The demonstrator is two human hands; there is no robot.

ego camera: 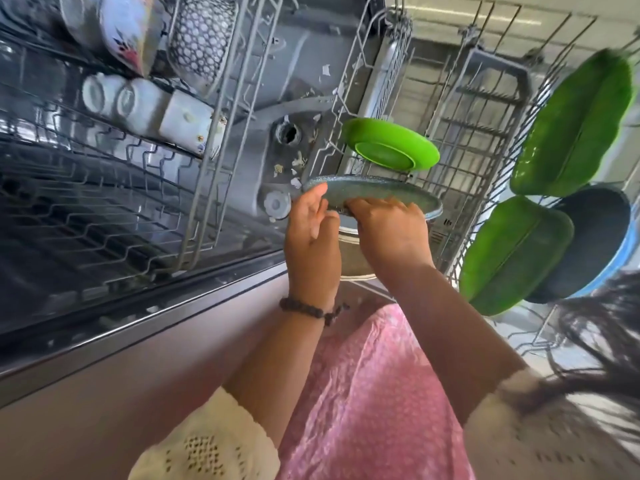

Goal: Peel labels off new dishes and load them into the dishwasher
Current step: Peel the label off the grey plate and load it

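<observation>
I hold a speckled grey-green plate [377,194] edge-on over the open dishwasher's lower rack [460,161]. My left hand [311,230] touches the plate's left rim with its fingers straight. My right hand [391,226] grips the plate's near edge, fingers curled under it. A round green plate [391,147] stands in the rack just behind. Two green leaf-shaped dishes [575,126] [512,254] and a dark bowl with a blue rim [595,237] stand in the rack at the right.
The upper rack [194,140] at the left holds patterned cups [204,32] and white mugs [104,95]. Scraps of peeled paper [296,162] lie on the dishwasher floor. The open door's edge [138,317] runs diagonally below. My pink skirt [374,393] fills the bottom.
</observation>
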